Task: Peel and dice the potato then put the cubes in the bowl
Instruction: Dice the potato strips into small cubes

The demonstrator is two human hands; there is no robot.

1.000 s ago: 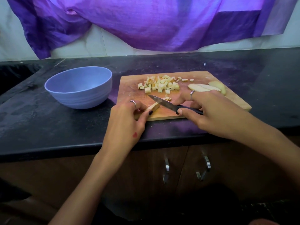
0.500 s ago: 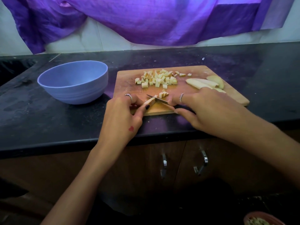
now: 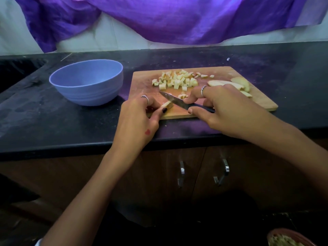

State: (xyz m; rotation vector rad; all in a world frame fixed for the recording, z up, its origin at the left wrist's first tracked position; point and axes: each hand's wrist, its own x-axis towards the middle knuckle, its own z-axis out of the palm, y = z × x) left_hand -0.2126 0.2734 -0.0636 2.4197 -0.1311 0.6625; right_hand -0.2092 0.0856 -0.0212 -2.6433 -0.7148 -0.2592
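1. Step in hand: dicing. The left hand [image 3: 137, 115] pinches a potato strip [image 3: 167, 104] at the near edge of the cutting board [image 3: 142, 82].
2. The right hand [image 3: 218, 105] has its fingers clamped on the handle of the knife [image 3: 174, 100]; the blade lies angled just beside the strip.
3. Cut cubes [image 3: 175, 80] are heaped at the far side of the board; uncut slices [image 3: 232, 84] lie at the right.
4. The bowl [image 3: 87, 82] stands left of the board, with no cubes visible inside.
5. Next move, as judged: cut across the strip, keeping the fingertips clear of the blade.

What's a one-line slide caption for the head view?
Left hand steadies a potato strip on the cutting board while right hand dices with a knife; bowl waits.
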